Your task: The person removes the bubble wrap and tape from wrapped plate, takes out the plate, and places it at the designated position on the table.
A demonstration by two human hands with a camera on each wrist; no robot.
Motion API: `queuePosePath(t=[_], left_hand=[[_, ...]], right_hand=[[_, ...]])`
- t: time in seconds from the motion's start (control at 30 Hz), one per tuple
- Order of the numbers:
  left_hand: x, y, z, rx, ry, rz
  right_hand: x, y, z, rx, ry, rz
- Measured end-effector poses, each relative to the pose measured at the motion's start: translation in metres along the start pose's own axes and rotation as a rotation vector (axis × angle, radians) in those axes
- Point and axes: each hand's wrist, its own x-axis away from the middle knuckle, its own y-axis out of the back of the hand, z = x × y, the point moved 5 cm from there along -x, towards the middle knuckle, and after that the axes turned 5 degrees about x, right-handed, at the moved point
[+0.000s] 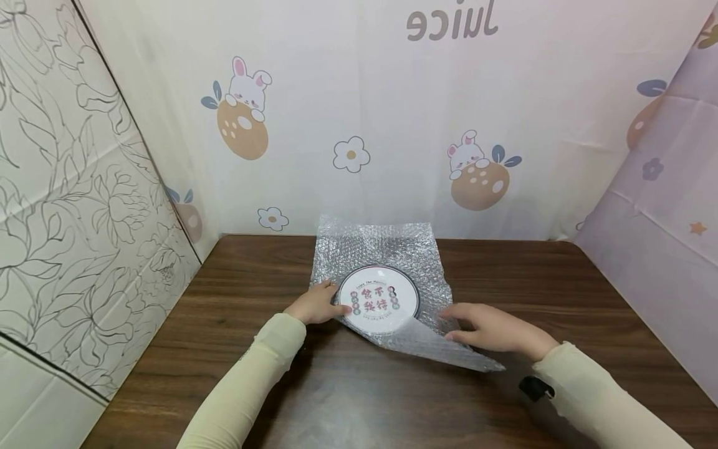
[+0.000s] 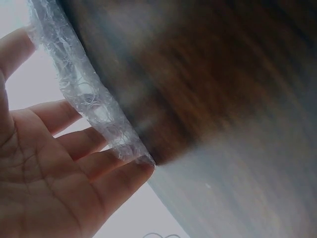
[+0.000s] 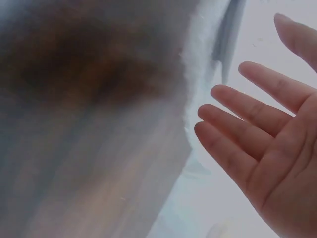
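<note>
Head view: from above, faces forward and down, farther back, tabletop (image 1: pixel 185 349) through curtain (image 1: pixel 404 106). Wrist views: close-up, palm side, out along left grip (image 2: pixel 54 173) and right grip (image 3: pixel 270 141). Head and left wrist share bubble wrap (image 2: pixel 91 99).

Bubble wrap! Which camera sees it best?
Head view: it shows most of the bubble wrap, with the plate on it. Left wrist: only a strip at the left hand. Right wrist: a blurry pale edge, possibly the wrap.

You see a smooth, glossy plate (image 1: pixel 379 300) and shiny, bumpy plastic bubble wrap (image 1: pixel 381 243); your table (image 1: pixel 348 399) shows smooth wood grain with a soft sheen, the curtain (image 1: pixel 359 93) looks like matt cloth, your sleeves (image 1: pixel 238 390) too.
</note>
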Motion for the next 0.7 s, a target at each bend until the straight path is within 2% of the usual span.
queuePosePath(t=[0.13,0.3,0.57,0.7], left_hand=[[0.0,0.0,0.0,0.0,-0.003,-0.002],[0.0,0.0,0.001,-0.002,-0.007,-0.008],[0.0,-0.001,0.0,0.002,0.003,-0.004],[0.0,-0.001,0.001,0.002,0.006,-0.002]], right_hand=[[-0.007,0.014,-0.004,-0.053,-0.058,-0.082],[-0.019,0.024,-0.012,-0.073,-0.094,-0.182],[-0.04,0.016,-0.03,-0.094,-0.115,-0.295],[-0.047,0.008,-0.038,-0.043,-0.131,-0.293]])
